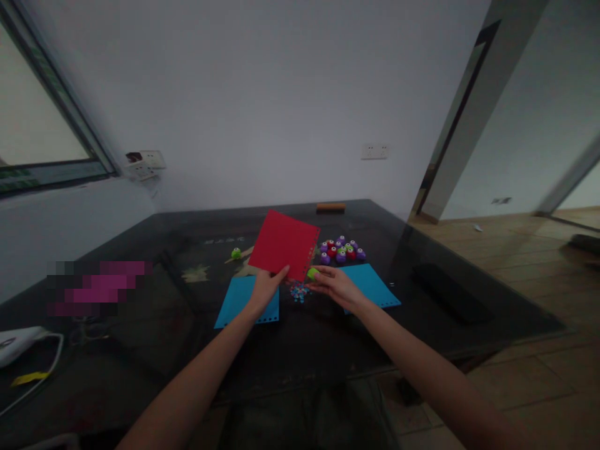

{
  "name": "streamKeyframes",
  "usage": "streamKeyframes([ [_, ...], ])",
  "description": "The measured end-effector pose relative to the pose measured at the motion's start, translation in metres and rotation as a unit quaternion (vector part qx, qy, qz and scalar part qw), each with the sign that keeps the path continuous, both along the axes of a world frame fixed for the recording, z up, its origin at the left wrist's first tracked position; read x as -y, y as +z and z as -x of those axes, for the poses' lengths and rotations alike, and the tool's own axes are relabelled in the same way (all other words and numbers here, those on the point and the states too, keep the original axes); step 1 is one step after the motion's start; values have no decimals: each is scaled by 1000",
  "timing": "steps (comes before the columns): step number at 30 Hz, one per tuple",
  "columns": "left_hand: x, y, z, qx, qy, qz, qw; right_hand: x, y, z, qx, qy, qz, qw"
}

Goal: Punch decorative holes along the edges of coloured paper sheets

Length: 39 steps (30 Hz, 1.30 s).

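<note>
My left hand (pixel 270 286) grips the lower edge of a red sheet (pixel 285 245), which is raised and tilted above the dark table, with holes along its right edge. At the sheet's lower right corner my right hand (pixel 334 282) holds a small green object (pixel 312 274) between thumb and fingers. Below the hands lies a pile of small blue, white and red bits (pixel 299 292). One blue sheet (pixel 239 299) is under my left wrist, another blue sheet (pixel 372 286) beside my right hand.
Several purple, red and green figures with eyes (pixel 341 255) stand behind the right blue sheet. A single green figure (pixel 235 254) is left of the red sheet. A black case (pixel 450 292) lies at right, a brown roll (pixel 330 207) at the back, a white device (pixel 21 344) at left.
</note>
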<state>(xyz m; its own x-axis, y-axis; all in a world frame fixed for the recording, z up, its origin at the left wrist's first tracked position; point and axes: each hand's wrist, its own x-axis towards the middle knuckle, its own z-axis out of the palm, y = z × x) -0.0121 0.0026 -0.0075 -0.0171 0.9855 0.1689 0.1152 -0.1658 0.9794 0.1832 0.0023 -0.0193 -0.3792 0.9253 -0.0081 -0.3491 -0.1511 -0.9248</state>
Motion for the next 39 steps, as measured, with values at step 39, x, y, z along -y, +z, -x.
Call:
streamKeyframes([
  [39,13,9,-6,-125,47,-25,991,8,7,6,77,-32,-30,996],
])
